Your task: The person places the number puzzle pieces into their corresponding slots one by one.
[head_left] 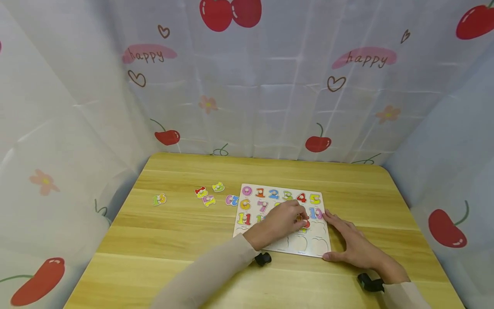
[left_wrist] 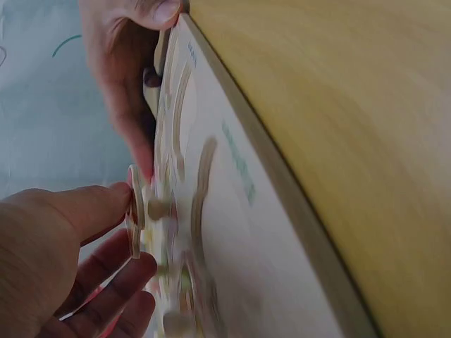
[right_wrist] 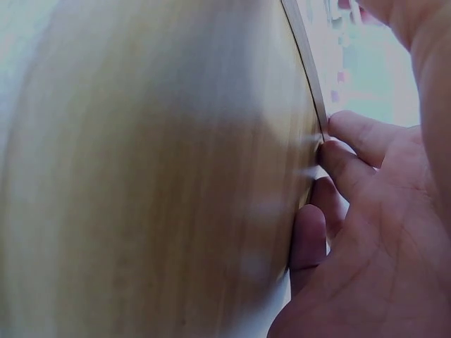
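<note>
Thumb and fingers of the left hand [head_left: 279, 219] pinch a thin, flat wooden puzzle piece [left_wrist: 135, 211], its face partly red, over a pale rectangular wooden number board [head_left: 275, 245]; whether piece and board touch, I cannot tell. Reckoned from the board's middle, with twelve pointing away from the person, that pinched piece sits near three o'clock. The right hand [head_left: 359, 249], its grip spread wide, has fingertips against the board's edge at three o'clock and its thumb by the corner between four and five. Coloured numerals with small knobs fill the top row, while outlined recesses lie bare from four to six. Near ten o'clock are a purple-and-blue number piece [head_left: 232, 200] (just beside or touching the board, hard to say), a purple-and-yellow one [head_left: 209, 201], a red-and-yellow one [head_left: 201, 192] and a yellow-green one [head_left: 218, 187]. Toward nine, well apart, a green-and-orange number piece [head_left: 159, 199] lies on the yellowish wooden tabletop [head_left: 162, 244].
</note>
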